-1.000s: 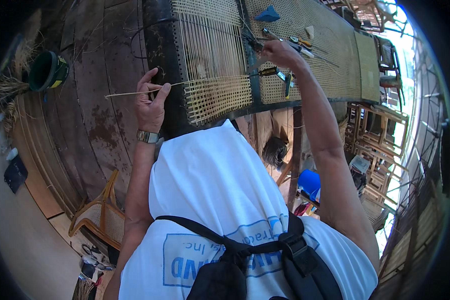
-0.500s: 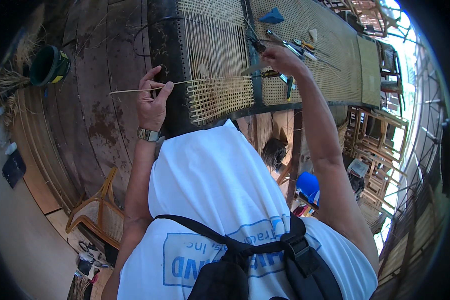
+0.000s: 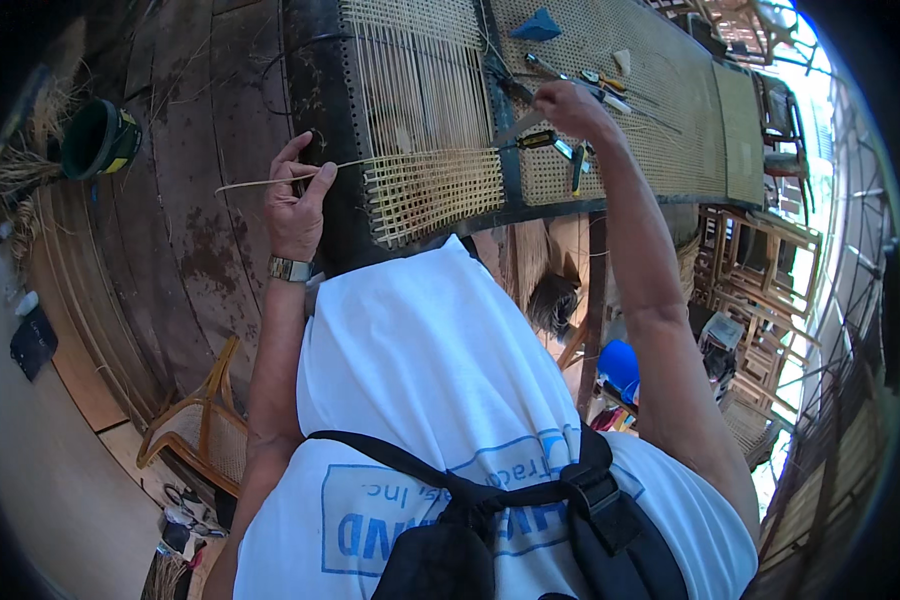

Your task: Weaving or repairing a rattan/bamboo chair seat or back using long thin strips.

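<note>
My left hand [image 3: 295, 215] pinches a thin cane strip [image 3: 245, 185] between thumb and fingers beside the dark frame's left edge. From there the strip runs right into the cane panel [image 3: 435, 195], whose near part is woven while long parallel strands [image 3: 420, 90] stretch beyond. My right hand [image 3: 573, 110] is closed on a flat, thin grey blade-like strip [image 3: 520, 128], its tip by the panel's right edge. Beneath and beside that hand lie a dark-handled tool with yellow marks [image 3: 537, 140] and a green-and-white cutter [image 3: 578, 170].
Several hand tools [image 3: 605, 88] and a blue scrap [image 3: 537, 25] lie on the finished cane section [image 3: 660, 120]. A dark green bucket [image 3: 100, 140] stands on the plank floor at left. A rattan chair [image 3: 200, 425] is at lower left, stacked wooden chair frames [image 3: 760, 270] at right.
My right hand has shifted slightly right and away, drawing the flat strip's tip back toward the panel's right edge. The left hand keeps its pinch. The whole view has shifted a little.
</note>
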Demonstrator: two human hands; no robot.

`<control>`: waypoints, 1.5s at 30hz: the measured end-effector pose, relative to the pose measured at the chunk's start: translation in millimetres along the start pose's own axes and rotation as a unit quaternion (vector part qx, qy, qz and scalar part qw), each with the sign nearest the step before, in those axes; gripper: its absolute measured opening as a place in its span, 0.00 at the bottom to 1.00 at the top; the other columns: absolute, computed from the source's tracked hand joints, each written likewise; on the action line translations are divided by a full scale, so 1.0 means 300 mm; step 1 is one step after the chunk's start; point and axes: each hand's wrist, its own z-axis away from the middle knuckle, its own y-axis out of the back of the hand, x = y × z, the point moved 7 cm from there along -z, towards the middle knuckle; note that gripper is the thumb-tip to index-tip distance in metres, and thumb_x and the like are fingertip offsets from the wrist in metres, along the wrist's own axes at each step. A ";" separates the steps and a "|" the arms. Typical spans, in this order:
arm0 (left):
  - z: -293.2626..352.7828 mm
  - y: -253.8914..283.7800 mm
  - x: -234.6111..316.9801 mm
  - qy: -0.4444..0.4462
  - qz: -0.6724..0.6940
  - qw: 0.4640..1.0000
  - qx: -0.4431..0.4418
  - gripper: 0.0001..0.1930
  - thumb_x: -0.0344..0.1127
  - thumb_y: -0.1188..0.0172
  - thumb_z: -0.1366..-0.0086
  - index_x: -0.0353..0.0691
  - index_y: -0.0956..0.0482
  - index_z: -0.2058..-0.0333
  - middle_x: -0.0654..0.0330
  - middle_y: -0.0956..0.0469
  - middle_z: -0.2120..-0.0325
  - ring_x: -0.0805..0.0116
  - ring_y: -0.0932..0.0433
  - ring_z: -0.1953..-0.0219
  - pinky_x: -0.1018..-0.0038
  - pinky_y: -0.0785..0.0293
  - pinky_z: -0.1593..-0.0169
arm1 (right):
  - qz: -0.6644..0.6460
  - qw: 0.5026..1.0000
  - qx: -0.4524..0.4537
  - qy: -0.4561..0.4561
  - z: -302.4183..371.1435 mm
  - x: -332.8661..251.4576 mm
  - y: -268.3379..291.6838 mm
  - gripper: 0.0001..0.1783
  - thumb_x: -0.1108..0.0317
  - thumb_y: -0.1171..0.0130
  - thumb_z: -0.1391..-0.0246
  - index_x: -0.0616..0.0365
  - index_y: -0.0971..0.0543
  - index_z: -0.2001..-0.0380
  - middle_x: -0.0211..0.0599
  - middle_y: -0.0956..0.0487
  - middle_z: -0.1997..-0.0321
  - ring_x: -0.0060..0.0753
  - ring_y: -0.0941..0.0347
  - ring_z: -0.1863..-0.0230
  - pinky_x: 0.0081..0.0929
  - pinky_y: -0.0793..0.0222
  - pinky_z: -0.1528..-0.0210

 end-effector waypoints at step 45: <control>-0.003 0.013 -0.003 -0.004 -0.011 1.000 -0.009 0.07 0.34 0.29 0.40 0.42 0.19 0.74 0.57 0.22 0.44 0.64 0.25 0.42 0.67 0.31 0.41 | -0.137 0.983 0.110 -0.057 0.089 -0.076 0.023 0.15 0.61 0.48 0.38 0.59 0.18 0.58 0.47 0.17 0.63 0.48 0.20 0.60 0.40 0.27 0.55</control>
